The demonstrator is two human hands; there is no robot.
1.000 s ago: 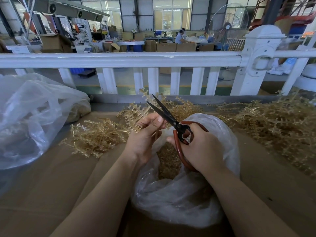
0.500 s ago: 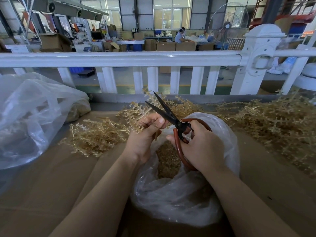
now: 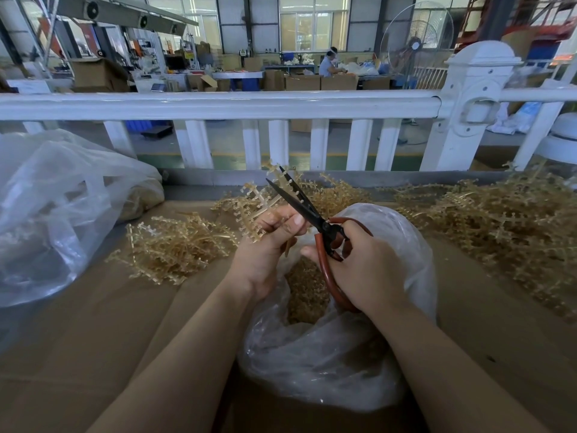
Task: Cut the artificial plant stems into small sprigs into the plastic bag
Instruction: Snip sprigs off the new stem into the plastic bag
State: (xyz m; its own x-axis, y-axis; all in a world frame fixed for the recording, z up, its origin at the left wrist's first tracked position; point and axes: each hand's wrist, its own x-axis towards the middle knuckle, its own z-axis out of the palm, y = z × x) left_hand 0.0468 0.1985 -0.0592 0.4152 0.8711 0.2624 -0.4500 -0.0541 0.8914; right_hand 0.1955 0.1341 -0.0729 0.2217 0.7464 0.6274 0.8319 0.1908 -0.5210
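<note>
My left hand (image 3: 265, 245) grips a beige artificial plant stem (image 3: 249, 210) above the mouth of a clear plastic bag (image 3: 327, 364). Black scissors with red handles (image 3: 299, 204) sit in my right hand (image 3: 365, 270), fingers curled through the loops. The blades are spread apart and point up and away, with the stem's branches lying between and beside them. Cut beige sprigs (image 3: 307, 292) fill the bottom of the bag.
Loose stems lie in a pile at left (image 3: 175, 245) and a bigger heap at right (image 3: 499, 226) on the brown cardboard-covered table (image 3: 78, 354). A large clear bag (image 3: 53, 207) sits at far left. A white railing (image 3: 218, 104) runs along the table's far edge.
Both hands have lifted slightly. The scissor blades have tilted more upright and stayed spread, and the stem has moved up with my left hand.
</note>
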